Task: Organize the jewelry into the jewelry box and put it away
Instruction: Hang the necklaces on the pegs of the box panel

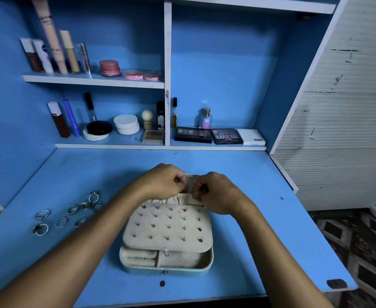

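A blue worktop [260, 218] fills the view, with shelves of cosmetics [107, 67] along its back edge. My open jewelry box [167, 258] sits at the middle of the worktop, near its front edge, and a cream panel [169, 227] studded with earrings lies across the box. Both my hands meet over the far edge of the box: my left hand [162, 182] and my right hand [218, 194] each have curled fingers pinching the gathered cream pocket [171, 200] there. Loose silver rings [71, 213] lie scattered toward the worktop's left edge, well apart from the box.
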Demonstrator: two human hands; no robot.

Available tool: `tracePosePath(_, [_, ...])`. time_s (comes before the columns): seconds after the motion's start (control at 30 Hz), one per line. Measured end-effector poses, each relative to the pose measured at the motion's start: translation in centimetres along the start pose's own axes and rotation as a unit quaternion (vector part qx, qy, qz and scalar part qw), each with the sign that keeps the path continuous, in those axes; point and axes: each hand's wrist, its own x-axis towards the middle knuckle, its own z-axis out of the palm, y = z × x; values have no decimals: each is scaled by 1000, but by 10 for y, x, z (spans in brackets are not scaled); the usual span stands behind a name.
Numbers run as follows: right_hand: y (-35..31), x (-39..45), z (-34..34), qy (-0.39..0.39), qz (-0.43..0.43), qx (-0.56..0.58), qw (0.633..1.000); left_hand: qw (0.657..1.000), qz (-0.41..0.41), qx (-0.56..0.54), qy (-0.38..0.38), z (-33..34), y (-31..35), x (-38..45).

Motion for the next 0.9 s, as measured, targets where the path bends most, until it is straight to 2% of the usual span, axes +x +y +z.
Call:
tracePosePath(0.07, [0, 0, 1, 1, -3, 0, 1000, 1000, 1, -8, 14, -1, -1, 0])
tracePosePath(0.23, [2, 1, 1, 1, -2, 5, 1000, 999, -10, 27, -38, 2, 2, -1])
tracePosePath(0.43, [2, 2, 2, 0, 1, 9, 1000, 998, -19, 54, -24, 6, 5, -1])
tracePosePath(0.9, [5, 4, 10, 28, 5, 10, 1000, 999, -5, 36, -33, 4, 3, -5])
